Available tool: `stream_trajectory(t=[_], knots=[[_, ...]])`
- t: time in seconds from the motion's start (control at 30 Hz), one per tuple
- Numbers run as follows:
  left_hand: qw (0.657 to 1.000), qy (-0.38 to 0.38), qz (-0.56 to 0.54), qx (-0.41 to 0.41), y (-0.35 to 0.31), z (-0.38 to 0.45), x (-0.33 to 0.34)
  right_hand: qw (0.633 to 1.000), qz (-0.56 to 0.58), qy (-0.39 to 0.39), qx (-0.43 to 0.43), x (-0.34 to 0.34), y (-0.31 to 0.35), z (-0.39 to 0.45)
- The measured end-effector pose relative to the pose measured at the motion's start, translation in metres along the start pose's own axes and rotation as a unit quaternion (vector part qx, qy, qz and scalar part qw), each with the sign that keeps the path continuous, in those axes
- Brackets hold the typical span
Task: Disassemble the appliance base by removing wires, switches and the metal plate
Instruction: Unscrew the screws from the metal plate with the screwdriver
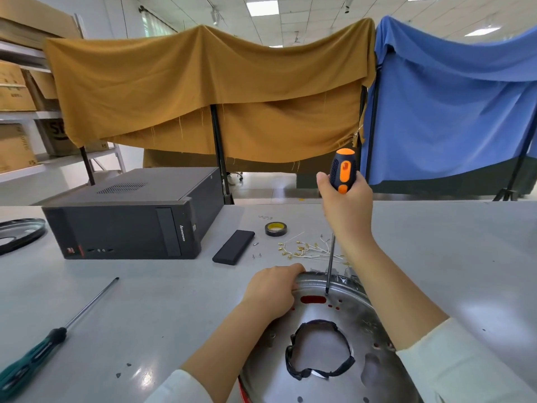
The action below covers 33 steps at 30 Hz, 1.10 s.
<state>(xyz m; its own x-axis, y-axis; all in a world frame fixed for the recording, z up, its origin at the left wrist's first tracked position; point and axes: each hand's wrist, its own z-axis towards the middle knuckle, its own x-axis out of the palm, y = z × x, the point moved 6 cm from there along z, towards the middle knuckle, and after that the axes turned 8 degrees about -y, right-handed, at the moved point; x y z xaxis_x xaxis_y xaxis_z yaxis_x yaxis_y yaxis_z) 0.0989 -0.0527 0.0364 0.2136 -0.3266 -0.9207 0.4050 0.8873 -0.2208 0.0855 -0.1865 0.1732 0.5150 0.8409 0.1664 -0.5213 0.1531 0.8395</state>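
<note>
From the head camera I see a pale grey surface (436, 242) in a storeroom, with a mustard cloth (203, 91) and a blue cloth (453, 106) draped over stands behind it. At the near edge, right of centre, lies the appliance base, its round metal plate (360, 324) facing up. My left hand (271, 292) grips the plate's far-left rim, fingers curled over it. My right hand (347, 207) is wrapped round the orange-and-black handle of a screwdriver (342, 171), held upright, its tip touching the plate near the far rim. Beyond the plate lie loose wires (308, 251) with brass terminals, a tape roll (275, 229), a black flat case (234, 247) and a computer tower (130, 219). A green-handled screwdriver (43, 344) lies toward the near-left corner.
</note>
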Motion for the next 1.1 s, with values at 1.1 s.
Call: stream_trajectory(t=[1.1], knots=[[1.0,-0.005,0.004,-0.001,0.002,0.001,0.002,0.988,0.076,0.092,0.099,0.006,-0.001,0.0]])
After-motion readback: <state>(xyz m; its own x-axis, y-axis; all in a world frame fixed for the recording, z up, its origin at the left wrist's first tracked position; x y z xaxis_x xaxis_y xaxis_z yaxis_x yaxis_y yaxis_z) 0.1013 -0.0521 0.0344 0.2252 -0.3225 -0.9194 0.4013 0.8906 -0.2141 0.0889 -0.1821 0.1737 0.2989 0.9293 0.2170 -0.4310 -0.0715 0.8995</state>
